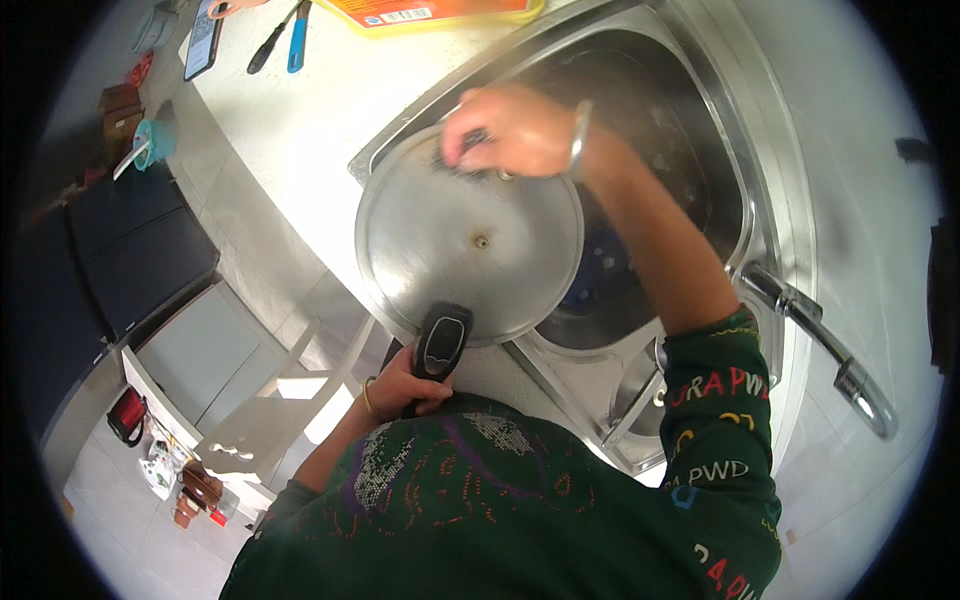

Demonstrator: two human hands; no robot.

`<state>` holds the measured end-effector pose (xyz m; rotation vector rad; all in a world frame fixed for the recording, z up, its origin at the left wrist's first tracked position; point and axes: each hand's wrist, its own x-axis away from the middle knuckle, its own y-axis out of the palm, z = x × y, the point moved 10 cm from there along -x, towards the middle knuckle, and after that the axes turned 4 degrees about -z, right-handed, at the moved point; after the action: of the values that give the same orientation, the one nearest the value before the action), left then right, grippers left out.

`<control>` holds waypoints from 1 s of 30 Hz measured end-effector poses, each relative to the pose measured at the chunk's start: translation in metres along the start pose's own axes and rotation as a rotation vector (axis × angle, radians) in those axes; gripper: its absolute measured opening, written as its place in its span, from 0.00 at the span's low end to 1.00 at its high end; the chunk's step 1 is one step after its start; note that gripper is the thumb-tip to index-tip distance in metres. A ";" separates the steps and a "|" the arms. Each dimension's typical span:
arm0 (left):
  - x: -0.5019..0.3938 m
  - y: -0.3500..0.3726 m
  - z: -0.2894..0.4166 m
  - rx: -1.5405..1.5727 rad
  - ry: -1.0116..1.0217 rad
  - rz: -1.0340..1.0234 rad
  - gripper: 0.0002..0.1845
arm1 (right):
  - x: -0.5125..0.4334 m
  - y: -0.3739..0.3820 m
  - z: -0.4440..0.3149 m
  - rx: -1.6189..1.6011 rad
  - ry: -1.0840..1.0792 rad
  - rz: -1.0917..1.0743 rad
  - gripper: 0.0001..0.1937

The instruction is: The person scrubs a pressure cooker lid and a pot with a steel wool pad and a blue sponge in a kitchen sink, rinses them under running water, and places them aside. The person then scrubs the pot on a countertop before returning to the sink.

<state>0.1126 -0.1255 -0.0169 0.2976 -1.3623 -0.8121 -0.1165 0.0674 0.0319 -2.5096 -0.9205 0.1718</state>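
Note:
A round metal lid [420, 240], which looks like a pressure cooker lid, is held over the counter edge and the near-left rim of the sink [577, 67]. My left hand [411, 386] grips its black handle [441, 345] close to my body. On the lid's far part, my right hand [514, 135] presses a dark scouring pad [469, 142], probably steel wool; motion blurs the hand and pad. A small valve fitting [481, 241] sits at the lid's middle, with another fitting [507, 175] just below my right hand.
The chrome faucet [817, 330] stands right of the dark basin [652, 142]. A phone [202, 41], a dark-handled tool [266, 54], a blue-handled tool [298, 45] and a yellow-edged orange package [435, 15] lie on the white counter [247, 120]. A white chair [262, 435] stands at left.

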 end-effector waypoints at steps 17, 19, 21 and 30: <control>-0.007 -0.014 0.005 -0.284 0.124 0.094 0.31 | -0.028 0.022 -0.026 0.321 0.148 -0.039 0.07; -0.008 -0.018 -0.001 -0.354 0.012 0.125 0.33 | -0.029 0.042 -0.048 0.343 0.071 -0.068 0.06; -0.008 -0.011 0.014 -0.394 0.146 0.108 0.31 | -0.027 0.048 -0.057 0.311 0.048 -0.052 0.05; 0.002 0.024 0.055 -0.613 0.075 0.147 0.31 | 0.040 0.009 -0.114 0.509 0.099 0.415 0.04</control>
<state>0.0694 -0.0964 0.0120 -0.2463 -0.9927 -1.0377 -0.0496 0.0440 0.1307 -2.1671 -0.2567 0.3594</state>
